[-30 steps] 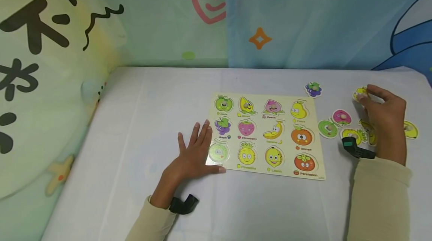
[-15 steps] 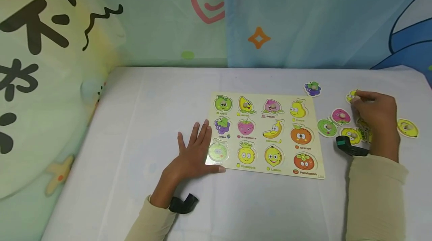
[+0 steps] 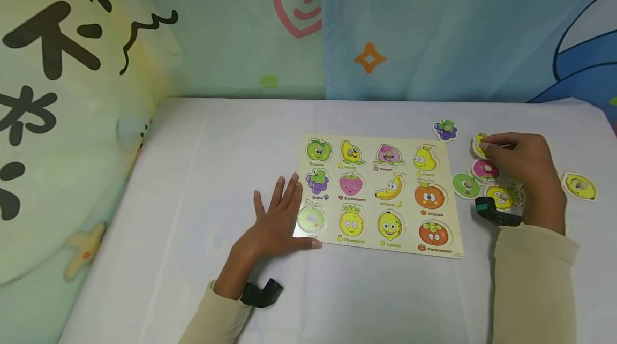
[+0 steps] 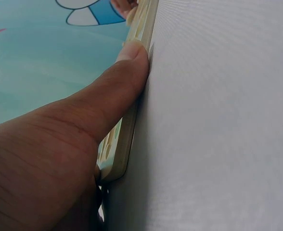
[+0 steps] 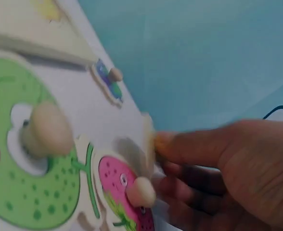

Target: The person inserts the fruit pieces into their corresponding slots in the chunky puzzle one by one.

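In the head view, I see the left hand [image 3: 275, 226] spread flat at the left edge of the board [image 3: 409, 237], fingers straight and grasping nothing, in the middle of the frame on the white desk [image 3: 217, 172]. To the right of the frame, the right hand [image 3: 523, 159] pinches the yellow piece [image 3: 479, 146]; I cannot tell which fruit it is. Below its fingertips lie the strawberry [image 3: 485, 170] and the green piece [image 3: 466, 186], side by side, the latter just beside the board. The pineapple [image 3: 499, 197] is under the wrist, partly covered. The grapes [image 3: 445, 130] lie near the board's upper right corner, and the lemon [image 3: 580, 187] sits at the far right. A printed curtain [image 3: 434, 12] fills the top.

In the left wrist view, the thumb [image 4: 117, 86] lies straight along the board's edge, with the desk at right. Part of the right hand shows at the top.

In the right wrist view, the right hand enters from the right, holding the yellow piece, blurred and seen edge-on near the centre; I cannot tell whether it touches the desk. The green piece fills the left with its wooden knob [image 5: 50, 130], the strawberry is at lower centre, and the grapes are above it.
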`<state>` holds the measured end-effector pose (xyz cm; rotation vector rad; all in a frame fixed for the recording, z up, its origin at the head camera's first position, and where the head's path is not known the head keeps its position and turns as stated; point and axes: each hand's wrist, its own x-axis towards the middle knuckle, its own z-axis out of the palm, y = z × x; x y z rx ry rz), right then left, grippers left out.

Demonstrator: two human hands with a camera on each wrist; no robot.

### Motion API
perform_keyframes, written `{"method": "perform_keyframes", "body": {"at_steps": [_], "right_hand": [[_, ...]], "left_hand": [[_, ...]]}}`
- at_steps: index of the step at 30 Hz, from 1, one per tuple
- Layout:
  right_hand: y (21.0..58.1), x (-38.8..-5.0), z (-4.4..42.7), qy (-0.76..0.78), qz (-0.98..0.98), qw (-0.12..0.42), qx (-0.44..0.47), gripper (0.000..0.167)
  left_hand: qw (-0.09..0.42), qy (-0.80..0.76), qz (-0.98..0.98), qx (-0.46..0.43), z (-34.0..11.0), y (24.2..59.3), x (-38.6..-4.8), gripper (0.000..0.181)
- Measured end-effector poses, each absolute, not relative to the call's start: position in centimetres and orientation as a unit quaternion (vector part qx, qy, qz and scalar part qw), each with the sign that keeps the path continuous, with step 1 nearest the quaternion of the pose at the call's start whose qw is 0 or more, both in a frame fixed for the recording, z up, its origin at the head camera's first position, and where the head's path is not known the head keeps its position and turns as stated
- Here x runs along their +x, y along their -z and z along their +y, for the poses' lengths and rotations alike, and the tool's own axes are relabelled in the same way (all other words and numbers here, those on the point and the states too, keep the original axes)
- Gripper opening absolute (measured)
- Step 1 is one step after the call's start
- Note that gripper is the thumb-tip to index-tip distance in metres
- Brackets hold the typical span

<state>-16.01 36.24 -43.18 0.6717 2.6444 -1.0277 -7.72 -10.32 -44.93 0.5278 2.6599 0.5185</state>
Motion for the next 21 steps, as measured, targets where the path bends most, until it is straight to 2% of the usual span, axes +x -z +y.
{"method": "perform_keyframes", "body": {"at_steps": [3,9,17,21], "right_hand": [[43.1,-16.1,35.9,0.359,0.901,0.126,0.207,0.067],[42.9,-16.4,35.0,0.366,0.906,0.115,0.178,0.059],[42.3,-16.6,32.3,0.377,0.908,0.121,0.133,0.061],[42.3,-16.6,30.7,0.372,0.916,0.119,0.088,0.057]], "left_hand": [[0.189,-0.184,0.946,0.189,-10.3,45.0,-7.7,0.123],[0.189,-0.181,0.947,0.189,-10.4,45.1,-7.7,0.123],[0.186,-0.186,0.947,0.185,-10.4,45.1,-7.6,0.123],[0.186,-0.187,0.946,0.186,-10.4,45.1,-7.6,0.123]]}}
